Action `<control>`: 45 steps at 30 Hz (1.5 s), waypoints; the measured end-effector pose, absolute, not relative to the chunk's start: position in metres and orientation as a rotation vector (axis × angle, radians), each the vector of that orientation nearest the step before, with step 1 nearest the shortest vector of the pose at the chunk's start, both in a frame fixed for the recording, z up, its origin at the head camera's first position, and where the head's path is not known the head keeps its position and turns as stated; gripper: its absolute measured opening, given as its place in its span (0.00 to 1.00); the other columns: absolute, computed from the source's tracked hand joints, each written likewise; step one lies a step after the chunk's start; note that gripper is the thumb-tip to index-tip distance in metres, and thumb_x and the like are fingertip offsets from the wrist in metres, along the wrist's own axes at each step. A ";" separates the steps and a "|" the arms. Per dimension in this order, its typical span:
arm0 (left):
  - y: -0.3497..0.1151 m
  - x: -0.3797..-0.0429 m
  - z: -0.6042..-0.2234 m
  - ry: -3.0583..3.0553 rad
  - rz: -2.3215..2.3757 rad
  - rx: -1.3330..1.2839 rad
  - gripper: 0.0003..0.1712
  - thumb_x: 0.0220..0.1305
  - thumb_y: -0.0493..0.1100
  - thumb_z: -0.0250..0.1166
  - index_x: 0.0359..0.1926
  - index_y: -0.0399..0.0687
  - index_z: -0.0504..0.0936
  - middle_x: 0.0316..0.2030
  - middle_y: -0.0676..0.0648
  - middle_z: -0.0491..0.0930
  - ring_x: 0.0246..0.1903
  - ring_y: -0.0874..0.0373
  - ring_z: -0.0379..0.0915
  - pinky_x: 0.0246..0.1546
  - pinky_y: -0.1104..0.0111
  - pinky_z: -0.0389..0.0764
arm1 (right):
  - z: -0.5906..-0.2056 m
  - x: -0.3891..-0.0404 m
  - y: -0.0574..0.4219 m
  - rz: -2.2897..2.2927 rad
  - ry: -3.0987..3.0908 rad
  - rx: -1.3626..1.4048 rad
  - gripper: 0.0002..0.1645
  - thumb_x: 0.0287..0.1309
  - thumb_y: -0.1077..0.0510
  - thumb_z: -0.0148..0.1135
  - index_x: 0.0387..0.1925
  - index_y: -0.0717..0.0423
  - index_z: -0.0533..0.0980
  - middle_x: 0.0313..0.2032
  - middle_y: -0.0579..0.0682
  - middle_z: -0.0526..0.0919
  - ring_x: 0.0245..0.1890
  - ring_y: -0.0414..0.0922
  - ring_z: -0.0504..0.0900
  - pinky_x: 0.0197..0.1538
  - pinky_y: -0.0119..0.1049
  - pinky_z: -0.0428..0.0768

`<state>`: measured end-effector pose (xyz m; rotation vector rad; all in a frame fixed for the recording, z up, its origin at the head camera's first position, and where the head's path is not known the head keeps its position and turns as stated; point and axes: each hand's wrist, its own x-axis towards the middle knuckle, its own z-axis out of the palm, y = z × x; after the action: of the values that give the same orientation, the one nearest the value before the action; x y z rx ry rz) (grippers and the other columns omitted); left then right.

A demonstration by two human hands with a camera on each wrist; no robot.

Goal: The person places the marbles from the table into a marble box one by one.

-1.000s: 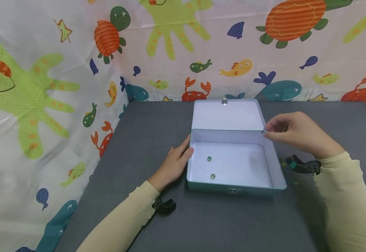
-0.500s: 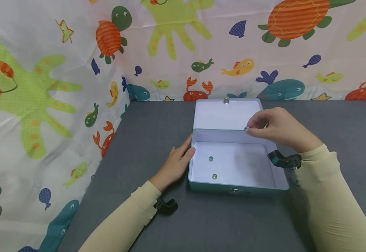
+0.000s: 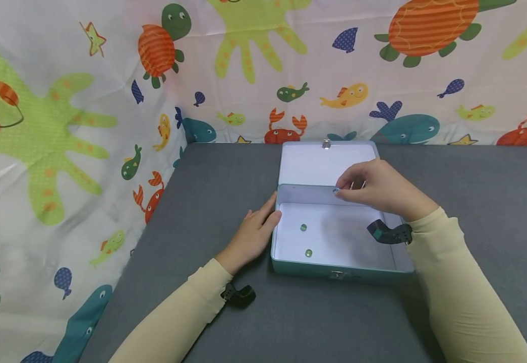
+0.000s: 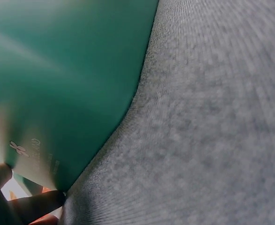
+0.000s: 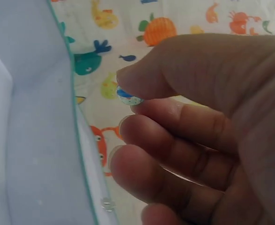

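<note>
A metal box [image 3: 306, 267], teal outside and white inside, stands on the table with its lid [image 3: 310, 166] swung back. Two greenish glass marbles [image 3: 303, 227] lie on its floor, toward the left. My right hand [image 3: 376, 189] pinches a small marble [image 5: 129, 97] with blue and white colouring between thumb and index finger, over the back part of the box. The other fingers of that hand are loosely bent. My left hand [image 3: 249, 237] rests against the box's left side, fingers extended; in the left wrist view its fingertips [image 4: 39, 206] touch the green wall [image 4: 76, 93].
The grey table [image 3: 227, 171] runs back to a hanging cloth [image 3: 245, 111] printed with sea animals, which also covers the left side. A metal clasp [image 3: 338, 275] sits on the box's front. The right forearm covers the table beside the box's right edge.
My right hand has moved left with the marble, from the box's back right corner to over its back middle. The left hand stays at the box's side.
</note>
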<state>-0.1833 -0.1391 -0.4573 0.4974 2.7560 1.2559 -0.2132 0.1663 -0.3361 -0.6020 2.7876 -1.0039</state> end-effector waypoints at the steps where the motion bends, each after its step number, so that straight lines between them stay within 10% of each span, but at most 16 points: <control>1: -0.139 -0.183 -0.458 2.759 1.251 0.496 0.40 0.82 0.70 0.38 0.85 0.61 0.51 0.79 0.54 0.59 0.79 0.58 0.54 0.82 0.46 0.40 | -0.338 -0.213 0.164 -1.010 2.774 -0.600 0.09 0.61 0.57 0.76 0.42 0.54 0.88 0.33 0.48 0.86 0.36 0.48 0.79 0.35 0.38 0.79; 45: -0.138 -0.183 -0.458 2.749 1.251 0.478 0.40 0.81 0.71 0.38 0.85 0.66 0.49 0.79 0.54 0.60 0.79 0.61 0.53 0.82 0.49 0.38 | -0.398 -0.226 0.128 -0.633 2.680 -0.861 0.02 0.56 0.61 0.73 0.33 0.52 0.86 0.29 0.43 0.85 0.33 0.41 0.80 0.43 0.42 0.82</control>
<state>-0.1830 -0.1382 -0.4578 0.4783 2.7492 1.2512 -0.2262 0.1276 -0.3983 -0.8606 2.6798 -0.6333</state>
